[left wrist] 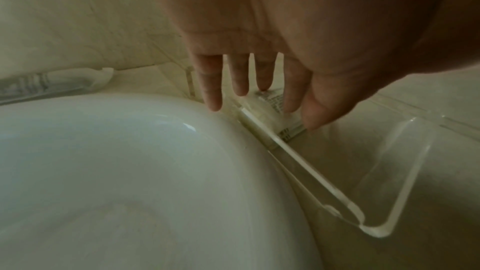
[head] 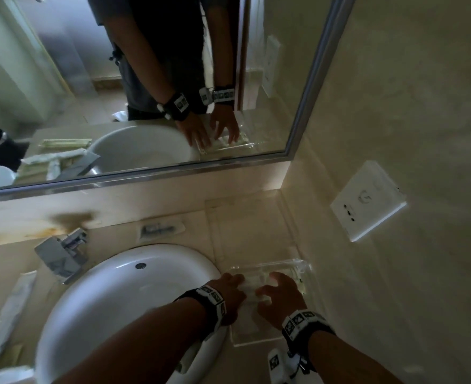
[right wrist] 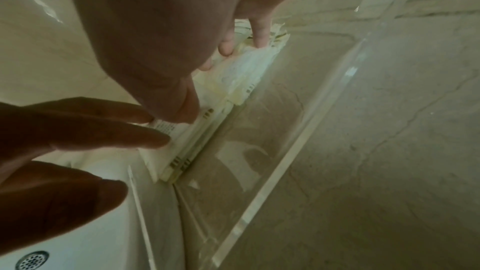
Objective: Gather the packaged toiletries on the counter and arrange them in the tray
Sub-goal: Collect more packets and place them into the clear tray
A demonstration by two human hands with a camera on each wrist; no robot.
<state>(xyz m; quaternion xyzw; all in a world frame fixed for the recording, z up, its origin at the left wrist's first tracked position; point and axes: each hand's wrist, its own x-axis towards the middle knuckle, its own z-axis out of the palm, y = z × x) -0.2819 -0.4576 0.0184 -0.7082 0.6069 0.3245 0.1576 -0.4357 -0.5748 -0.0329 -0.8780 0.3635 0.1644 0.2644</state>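
A clear acrylic tray [head: 253, 335] lies on the counter right of the sink, its wall showing in the wrist views [left wrist: 376, 233] [right wrist: 272, 182]. White toiletry packets [head: 252, 284] [right wrist: 241, 73] lie stacked at its far end. My left hand [head: 237, 281] [left wrist: 259, 98] reaches in from the sink side, its straight fingers touching a printed packet [left wrist: 270, 100]. My right hand [head: 273, 286] [right wrist: 221, 77] arches over the stack. Its thumb sits on the near end and its curled fingers on the far end, gripping the packets. One more packet [head: 159, 230] [left wrist: 52, 83] lies behind the sink.
The white sink [head: 134, 300] fills the lower left, with a chrome faucet [head: 62, 253] behind it. Long wrapped packets [head: 10, 309] lie on the counter left of the sink. A wall socket [head: 367, 200] is on the right wall, and a mirror [head: 145, 79] hangs above the counter.
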